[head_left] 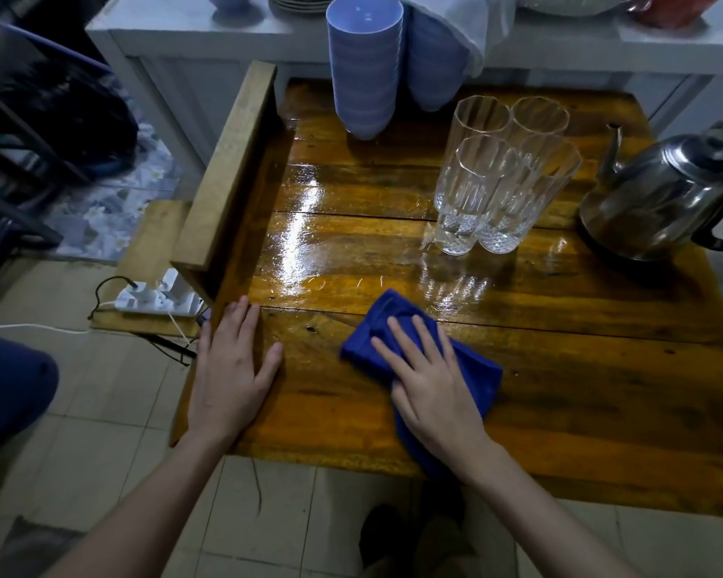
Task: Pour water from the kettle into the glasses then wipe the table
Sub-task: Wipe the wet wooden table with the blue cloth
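Both forearms reach in from the near edge, and each hand lies flat on the table point(602, 369). Under the right hand point(430, 381) is a folded blue cloth point(472, 377), held down by palm pressure and not pinched; its fingers point(401, 340) are spread and extended, pointing away from the body and slightly left. That cloth's long axis runs from the near edge diagonally up and left, in line with the hand on it. Bare on the wood near the left corner, the left hand point(230, 369) has its fingers close together and its thumb out, gripping nothing; it looks to be there for bracing.

Beyond the fingertips the boards shine with a wet-looking sheen point(301, 239) running away toward the stack of blue bowls point(366, 68). That patch lies ahead and to the left of the cloth, so the coming stroke most likely goes forward and leftward along the direction the right hand already points.

Ahead and to the right, four glasses point(501, 177) stand upright, packed close together, with the kettle point(660, 194) just beside them on the far right, spout toward the glasses. I cannot tell how much water the glasses hold. Pouring seems finished; wiping is the step in hand. A stroke straight ahead must stop short of the glass bases.
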Demonstrator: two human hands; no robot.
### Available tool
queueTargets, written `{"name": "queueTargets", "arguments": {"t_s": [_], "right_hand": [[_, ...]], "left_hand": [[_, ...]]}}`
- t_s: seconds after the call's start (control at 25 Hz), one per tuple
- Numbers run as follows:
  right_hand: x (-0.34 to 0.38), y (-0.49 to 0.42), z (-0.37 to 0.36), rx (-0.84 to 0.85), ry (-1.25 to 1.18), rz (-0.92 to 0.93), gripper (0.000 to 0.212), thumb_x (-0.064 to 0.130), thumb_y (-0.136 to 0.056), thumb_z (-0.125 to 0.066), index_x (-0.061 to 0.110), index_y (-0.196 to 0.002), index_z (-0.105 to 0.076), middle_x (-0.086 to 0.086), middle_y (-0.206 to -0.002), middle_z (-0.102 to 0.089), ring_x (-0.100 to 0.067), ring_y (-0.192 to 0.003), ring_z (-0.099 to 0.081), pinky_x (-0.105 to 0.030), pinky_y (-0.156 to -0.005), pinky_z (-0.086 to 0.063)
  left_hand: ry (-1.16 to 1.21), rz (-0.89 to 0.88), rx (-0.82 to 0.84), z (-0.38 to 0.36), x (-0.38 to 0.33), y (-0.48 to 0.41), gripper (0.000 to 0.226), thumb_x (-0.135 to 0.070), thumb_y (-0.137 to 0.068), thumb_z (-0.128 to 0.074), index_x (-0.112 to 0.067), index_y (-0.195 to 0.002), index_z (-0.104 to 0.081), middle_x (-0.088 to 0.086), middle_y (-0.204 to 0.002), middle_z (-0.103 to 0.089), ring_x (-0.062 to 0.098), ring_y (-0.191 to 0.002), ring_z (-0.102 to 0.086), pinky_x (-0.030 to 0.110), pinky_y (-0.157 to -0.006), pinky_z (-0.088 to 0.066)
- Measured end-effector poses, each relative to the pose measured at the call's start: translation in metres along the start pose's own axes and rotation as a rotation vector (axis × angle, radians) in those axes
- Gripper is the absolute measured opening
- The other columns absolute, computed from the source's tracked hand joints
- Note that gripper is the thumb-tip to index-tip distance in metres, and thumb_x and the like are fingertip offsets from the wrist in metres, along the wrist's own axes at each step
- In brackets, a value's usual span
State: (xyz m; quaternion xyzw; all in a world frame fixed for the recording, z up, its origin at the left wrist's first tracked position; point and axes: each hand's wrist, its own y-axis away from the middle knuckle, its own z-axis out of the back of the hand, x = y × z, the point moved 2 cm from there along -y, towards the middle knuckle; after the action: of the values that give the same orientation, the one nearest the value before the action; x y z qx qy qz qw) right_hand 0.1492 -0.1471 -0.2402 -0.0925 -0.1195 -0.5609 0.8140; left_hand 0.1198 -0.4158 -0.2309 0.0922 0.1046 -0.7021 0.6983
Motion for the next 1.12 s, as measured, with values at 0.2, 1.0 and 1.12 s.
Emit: {"name": "queueTargets", "arguments": {"t_s": [0.2, 1.0, 1.12], "right_hand": [[-0.046, 0.047, 0.015, 0.132, 0.104, 0.193, 0.059, 0.045, -0.099, -0.033, 0.033, -0.155, -0.017, 0.001, -0.165, -0.008, -0.021, -0.151, -0.005, -0.047, -0.12, -0.002], [0.023, -0.058, 0.006, 0.309, 0.228, 0.485, 0.065, 0.062, -0.096, -0.029, 0.039, -0.154, -0.01, -0.001, -0.164, -0.009, -0.031, -0.15, -0.004, -0.058, -0.112, -0.007], [0.035, -0.089, -0.003, 0.293, 0.16, 0.431, 0.063, 0.062, -0.098, -0.024, 0.041, -0.154, -0.007, 0.002, -0.164, -0.003, -0.03, -0.15, 0.002, -0.057, -0.114, -0.003]], "left_hand": [[-0.004, 0.001, -0.007, -0.002, 0.003, 0.001, 0.068, -0.057, -0.094, -0.028, -0.019, -0.15, -0.024, 0.001, -0.159, -0.023, 0.014, -0.147, -0.016, 0.047, -0.121, -0.011], [0.045, 0.053, 0.011, -0.002, 0.004, -0.003, 0.054, -0.036, -0.099, -0.028, -0.019, -0.151, -0.024, -0.001, -0.16, -0.021, 0.009, -0.147, -0.015, 0.044, -0.12, -0.012], [0.023, 0.048, 0.034, -0.003, 0.004, -0.003, 0.055, -0.036, -0.099, -0.026, -0.019, -0.151, -0.022, -0.002, -0.16, -0.021, 0.009, -0.148, -0.015, 0.045, -0.119, -0.015]]}}
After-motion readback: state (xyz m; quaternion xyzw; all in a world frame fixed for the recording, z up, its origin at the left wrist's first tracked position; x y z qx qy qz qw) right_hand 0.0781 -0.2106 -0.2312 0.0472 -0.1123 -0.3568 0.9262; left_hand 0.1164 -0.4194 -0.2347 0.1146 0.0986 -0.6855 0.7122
